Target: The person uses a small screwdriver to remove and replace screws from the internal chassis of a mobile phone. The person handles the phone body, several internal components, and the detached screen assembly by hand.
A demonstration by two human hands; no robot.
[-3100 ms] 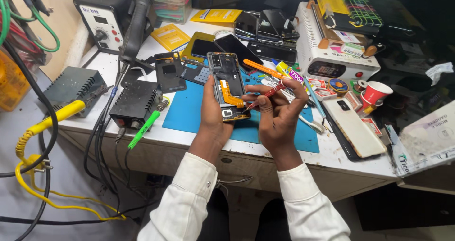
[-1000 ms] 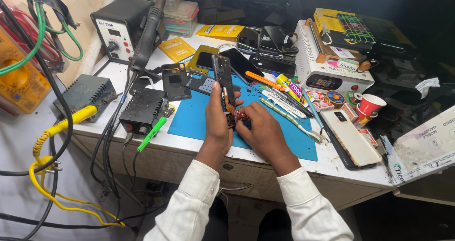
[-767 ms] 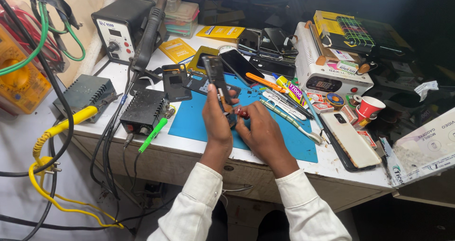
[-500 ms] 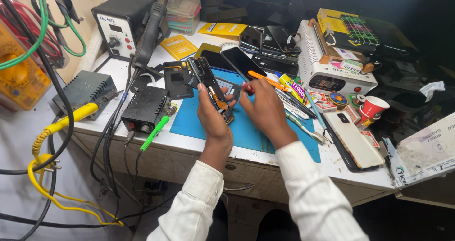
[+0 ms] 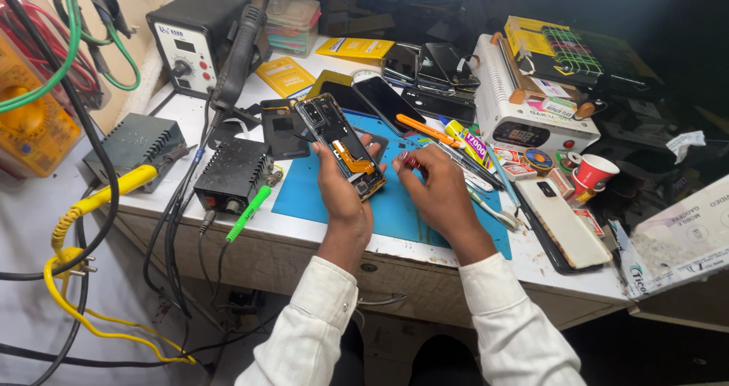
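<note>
My left hand (image 5: 339, 192) grips an opened smartphone (image 5: 339, 145) with its back cover off, showing a dark board and an orange flex strip. The phone lies tilted, its top end pointing up and left over the blue work mat (image 5: 395, 204). My right hand (image 5: 435, 195) hovers just right of the phone, fingers pinched around a small red-handled tool (image 5: 411, 160) near the phone's lower end. Both wrists wear white sleeves.
A black hot-air station (image 5: 194, 37) with its wand stands at the back left. A small black power unit (image 5: 231, 175) and a green pen (image 5: 247, 212) lie left of the mat. Several phones (image 5: 425, 66), a white machine (image 5: 528, 113), a red cup (image 5: 593, 173) and a white phone (image 5: 562, 220) crowd the right.
The phone has swung from upright to tilted leftward and lower over the mat. My right hand shifted right of it, still pinching the red tool.
</note>
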